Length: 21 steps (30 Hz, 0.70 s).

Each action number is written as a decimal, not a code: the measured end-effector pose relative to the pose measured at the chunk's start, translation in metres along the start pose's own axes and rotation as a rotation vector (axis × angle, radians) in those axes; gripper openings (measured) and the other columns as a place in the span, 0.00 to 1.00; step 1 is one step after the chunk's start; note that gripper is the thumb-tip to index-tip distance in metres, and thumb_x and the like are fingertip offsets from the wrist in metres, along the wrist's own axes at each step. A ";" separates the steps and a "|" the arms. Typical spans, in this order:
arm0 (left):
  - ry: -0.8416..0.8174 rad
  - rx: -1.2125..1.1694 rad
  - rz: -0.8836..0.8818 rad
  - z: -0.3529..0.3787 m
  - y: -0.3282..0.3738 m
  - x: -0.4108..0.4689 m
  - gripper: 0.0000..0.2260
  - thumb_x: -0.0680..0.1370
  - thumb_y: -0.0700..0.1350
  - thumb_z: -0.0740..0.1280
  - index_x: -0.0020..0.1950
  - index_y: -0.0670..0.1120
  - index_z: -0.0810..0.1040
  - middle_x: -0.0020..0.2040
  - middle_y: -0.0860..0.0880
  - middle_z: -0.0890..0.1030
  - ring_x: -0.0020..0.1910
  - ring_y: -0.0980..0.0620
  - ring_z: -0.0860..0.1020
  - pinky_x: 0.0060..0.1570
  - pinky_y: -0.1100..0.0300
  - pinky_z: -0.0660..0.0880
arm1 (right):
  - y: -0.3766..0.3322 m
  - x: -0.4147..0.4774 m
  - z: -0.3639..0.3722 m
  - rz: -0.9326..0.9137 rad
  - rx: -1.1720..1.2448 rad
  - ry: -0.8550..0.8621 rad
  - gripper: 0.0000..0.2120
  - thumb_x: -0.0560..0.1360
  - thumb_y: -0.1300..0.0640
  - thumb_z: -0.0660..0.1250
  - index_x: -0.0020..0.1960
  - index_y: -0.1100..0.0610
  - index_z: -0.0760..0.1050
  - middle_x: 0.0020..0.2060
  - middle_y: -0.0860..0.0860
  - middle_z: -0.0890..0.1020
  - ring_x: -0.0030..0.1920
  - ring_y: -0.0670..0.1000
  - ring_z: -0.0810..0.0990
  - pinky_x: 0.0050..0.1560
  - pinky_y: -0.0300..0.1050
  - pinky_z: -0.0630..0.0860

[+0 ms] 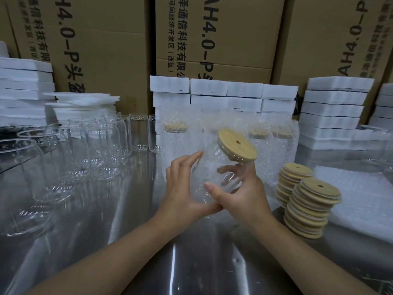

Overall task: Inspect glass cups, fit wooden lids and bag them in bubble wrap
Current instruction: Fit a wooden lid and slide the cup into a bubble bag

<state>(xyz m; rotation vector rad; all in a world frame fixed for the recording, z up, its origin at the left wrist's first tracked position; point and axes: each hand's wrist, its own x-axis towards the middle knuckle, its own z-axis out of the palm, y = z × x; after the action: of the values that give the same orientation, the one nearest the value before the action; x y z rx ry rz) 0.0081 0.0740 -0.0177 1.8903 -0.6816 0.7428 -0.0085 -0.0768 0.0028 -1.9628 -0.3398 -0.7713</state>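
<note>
Holding one glass cup [210, 167], wooden lid [237, 145] fitted, tilted above the middle of the steel table [148, 241]: right hand [244, 194] curled round its base, left hand [180, 188] straight-fingered against its side. Empty cups [102, 145] crowd the left edge, and bagged lidded cups [176, 141] stand just behind. Two lid stacks [308, 205] sit right beside a bubble-wrap pile [361, 188]; foam blocks [333, 107] and cartons [212, 39] line the far edge.

Bare steel runs wide along the table's [191, 262] near edge. The left side is crowded: empty glasses [106, 145] stand rank on rank to the back. A bare lane runs between them and the cup [208, 165] held mid-table, and it closes at the back on wrapped cups [180, 141]. On the right, two lid stacks [308, 205] block the way, with bubble wrap [357, 188] behind them. Foam blocks [223, 94] wall off the back edge.
</note>
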 end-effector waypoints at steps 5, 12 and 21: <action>0.009 -0.341 -0.358 0.000 0.004 0.006 0.40 0.57 0.67 0.74 0.66 0.61 0.63 0.61 0.57 0.69 0.56 0.62 0.72 0.49 0.73 0.73 | -0.003 0.006 -0.004 0.023 0.112 0.151 0.33 0.56 0.30 0.68 0.57 0.41 0.64 0.46 0.42 0.80 0.43 0.39 0.79 0.41 0.28 0.73; -0.040 -0.690 -0.783 -0.002 0.002 0.013 0.11 0.77 0.52 0.68 0.48 0.45 0.79 0.39 0.50 0.83 0.35 0.55 0.81 0.41 0.60 0.80 | 0.001 0.012 -0.007 0.107 0.141 0.192 0.32 0.54 0.29 0.67 0.53 0.41 0.64 0.46 0.43 0.79 0.42 0.40 0.79 0.47 0.45 0.76; 0.092 -0.761 -0.755 -0.003 0.001 0.015 0.04 0.78 0.38 0.68 0.43 0.42 0.78 0.28 0.52 0.77 0.27 0.59 0.77 0.33 0.65 0.79 | 0.004 0.011 -0.006 0.088 0.089 0.207 0.28 0.55 0.30 0.69 0.50 0.35 0.63 0.45 0.42 0.76 0.43 0.44 0.78 0.43 0.36 0.71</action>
<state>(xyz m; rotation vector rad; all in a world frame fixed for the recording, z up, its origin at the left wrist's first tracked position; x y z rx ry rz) 0.0164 0.0741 -0.0047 1.2352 -0.1081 0.0463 0.0000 -0.0847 0.0092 -1.7843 -0.1593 -0.8786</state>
